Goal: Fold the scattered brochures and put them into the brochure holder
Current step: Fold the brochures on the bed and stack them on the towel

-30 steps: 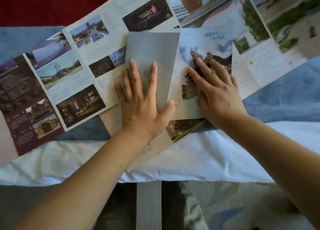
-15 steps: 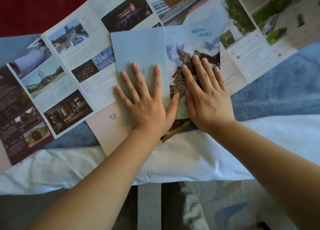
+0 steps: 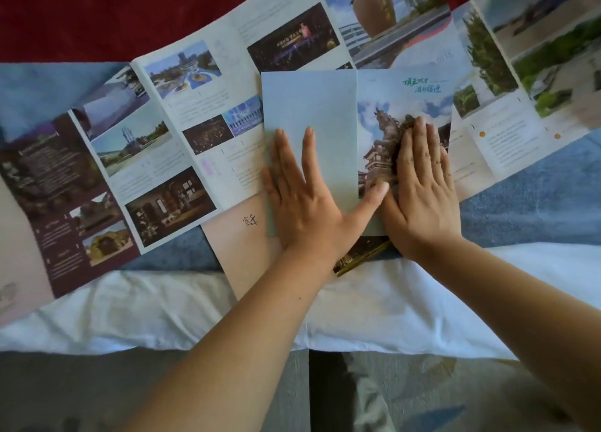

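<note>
A partly folded brochure (image 3: 312, 106) lies in the middle, one plain pale blue-grey panel beside a cover panel with a statue photo and green lettering (image 3: 406, 106). My left hand (image 3: 302, 191) lies flat on the plain panel, fingers spread, thumb reaching to the fold. My right hand (image 3: 419, 187) presses flat on the statue panel right beside it. Under them a long unfolded brochure (image 3: 182, 132) with many photos stretches across the view. A pinkish brochure (image 3: 240, 246) sticks out below my left hand. No brochure holder is in view.
The brochures rest on a blue cloth (image 3: 536, 197) over a white sheet (image 3: 130, 308), with red fabric (image 3: 97, 15) at the far edge. Another unfolded brochure (image 3: 536, 57) lies at the upper right. Grey patterned floor (image 3: 97, 392) shows below the near edge.
The plain panel has been laid flat next to the statue panel. Both hands slid closer together and now press side by side at the fold.
</note>
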